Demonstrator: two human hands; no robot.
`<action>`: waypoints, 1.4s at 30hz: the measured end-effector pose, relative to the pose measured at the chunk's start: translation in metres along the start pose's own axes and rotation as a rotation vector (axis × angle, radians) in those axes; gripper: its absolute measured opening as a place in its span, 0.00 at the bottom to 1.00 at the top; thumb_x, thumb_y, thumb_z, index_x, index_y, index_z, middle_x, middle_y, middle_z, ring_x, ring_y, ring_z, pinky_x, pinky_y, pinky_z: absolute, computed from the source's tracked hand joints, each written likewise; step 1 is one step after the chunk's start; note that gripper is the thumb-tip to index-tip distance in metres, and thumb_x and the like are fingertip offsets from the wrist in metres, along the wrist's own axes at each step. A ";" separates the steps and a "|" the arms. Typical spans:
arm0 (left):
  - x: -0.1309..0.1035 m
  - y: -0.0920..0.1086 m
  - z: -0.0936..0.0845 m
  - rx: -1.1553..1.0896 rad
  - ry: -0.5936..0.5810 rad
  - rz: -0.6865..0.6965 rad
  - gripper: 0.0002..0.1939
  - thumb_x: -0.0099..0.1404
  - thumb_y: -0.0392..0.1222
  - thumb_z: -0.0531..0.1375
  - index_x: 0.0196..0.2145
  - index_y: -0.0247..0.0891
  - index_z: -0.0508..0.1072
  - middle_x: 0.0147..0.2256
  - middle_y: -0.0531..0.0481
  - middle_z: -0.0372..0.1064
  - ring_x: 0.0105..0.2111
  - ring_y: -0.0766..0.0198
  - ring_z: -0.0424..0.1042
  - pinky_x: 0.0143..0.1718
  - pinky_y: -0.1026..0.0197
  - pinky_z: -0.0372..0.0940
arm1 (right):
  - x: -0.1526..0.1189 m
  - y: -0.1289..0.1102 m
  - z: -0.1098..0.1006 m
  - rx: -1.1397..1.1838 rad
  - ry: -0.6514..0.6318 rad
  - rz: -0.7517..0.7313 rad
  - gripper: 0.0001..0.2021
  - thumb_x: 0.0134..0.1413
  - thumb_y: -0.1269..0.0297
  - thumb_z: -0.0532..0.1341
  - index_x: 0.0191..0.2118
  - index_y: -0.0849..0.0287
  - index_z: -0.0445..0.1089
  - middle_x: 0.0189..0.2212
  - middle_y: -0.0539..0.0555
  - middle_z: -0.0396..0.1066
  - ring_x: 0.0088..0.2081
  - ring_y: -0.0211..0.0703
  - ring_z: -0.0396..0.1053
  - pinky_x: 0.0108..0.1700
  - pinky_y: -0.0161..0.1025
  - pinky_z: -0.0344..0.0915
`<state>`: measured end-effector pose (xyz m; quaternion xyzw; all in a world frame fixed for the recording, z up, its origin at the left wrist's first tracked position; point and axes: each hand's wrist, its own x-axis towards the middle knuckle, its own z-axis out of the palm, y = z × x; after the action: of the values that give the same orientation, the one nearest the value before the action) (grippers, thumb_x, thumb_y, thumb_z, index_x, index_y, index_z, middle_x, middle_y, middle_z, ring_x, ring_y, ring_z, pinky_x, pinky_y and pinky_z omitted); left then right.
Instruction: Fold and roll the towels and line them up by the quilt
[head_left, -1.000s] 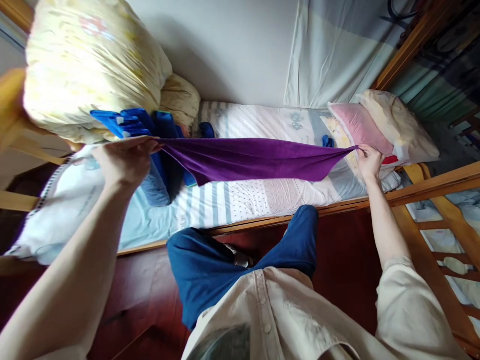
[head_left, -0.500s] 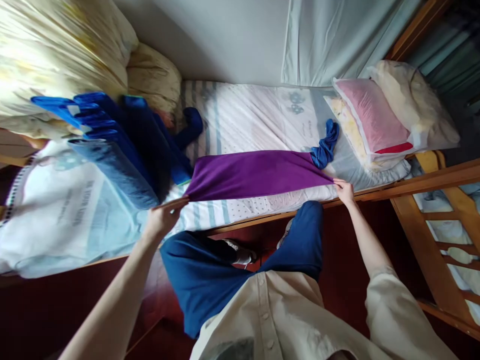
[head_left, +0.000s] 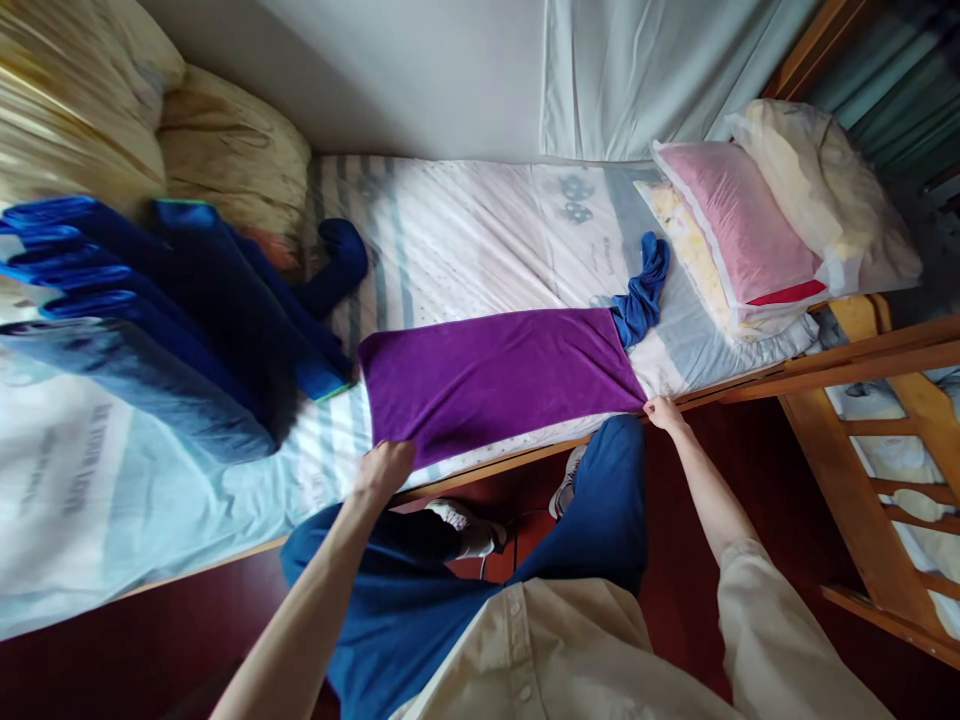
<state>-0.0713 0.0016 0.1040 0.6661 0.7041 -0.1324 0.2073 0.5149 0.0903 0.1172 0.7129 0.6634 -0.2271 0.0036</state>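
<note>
A purple towel (head_left: 487, 380) lies spread across the bed, with a few creases in it. At its near left part, my left hand (head_left: 386, 470) is closed on the cloth. My right hand (head_left: 664, 412) pinches the near right corner by the bed's edge. Against the towel's far right corner rests a crumpled blue cloth (head_left: 639, 292). Several folded blue towels (head_left: 217, 290) are piled left of the purple one, a grey-blue folded towel (head_left: 142, 385) at the front of that pile.
Pink bedding in a clear bag (head_left: 742, 215) sits at the bed's right end. Yellowish bedding (head_left: 232, 150) fills the left back. A rolled dark blue cloth (head_left: 339, 262) lies behind the towel pile. At right stands a wooden ladder (head_left: 847, 470), and a wooden rail (head_left: 862, 355) runs above it.
The purple towel's near edge has come down toward me and lies flatter on the bed. My left hand has moved right and nearer; my right hand has shifted slightly left and nearer.
</note>
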 end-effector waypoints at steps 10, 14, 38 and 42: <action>0.084 0.143 0.059 -0.221 0.417 0.074 0.14 0.71 0.41 0.52 0.32 0.38 0.74 0.35 0.38 0.71 0.41 0.47 0.69 0.44 0.49 0.60 | 0.096 -0.026 -0.008 -0.037 -0.168 -0.065 0.20 0.63 0.76 0.57 0.55 0.57 0.79 0.48 0.58 0.82 0.51 0.47 0.80 0.59 0.40 0.72; 0.088 0.132 0.088 -0.232 0.498 0.078 0.14 0.71 0.44 0.53 0.30 0.40 0.72 0.33 0.41 0.68 0.39 0.48 0.65 0.43 0.50 0.56 | 0.146 -0.022 -0.007 -0.029 -0.266 -0.161 0.19 0.63 0.77 0.58 0.53 0.55 0.79 0.49 0.56 0.82 0.50 0.46 0.80 0.57 0.39 0.72; 0.086 0.132 0.082 -0.292 0.395 0.045 0.12 0.69 0.42 0.54 0.29 0.41 0.70 0.32 0.41 0.67 0.38 0.49 0.64 0.41 0.50 0.54 | 0.277 -0.098 -0.009 -0.036 0.104 -0.040 0.08 0.66 0.69 0.62 0.45 0.59 0.79 0.49 0.59 0.80 0.53 0.49 0.73 0.63 0.44 0.67; 0.086 0.132 0.082 -0.289 0.387 0.044 0.12 0.69 0.42 0.53 0.29 0.40 0.71 0.32 0.41 0.67 0.38 0.48 0.63 0.41 0.50 0.54 | 0.272 -0.116 -0.007 -0.048 0.221 0.104 0.16 0.70 0.71 0.54 0.55 0.65 0.75 0.59 0.68 0.73 0.64 0.58 0.64 0.68 0.56 0.61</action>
<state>0.0670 0.0498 0.0037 0.6575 0.7278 0.1043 0.1648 0.4112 0.3635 0.0683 0.7667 0.6271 -0.1310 -0.0407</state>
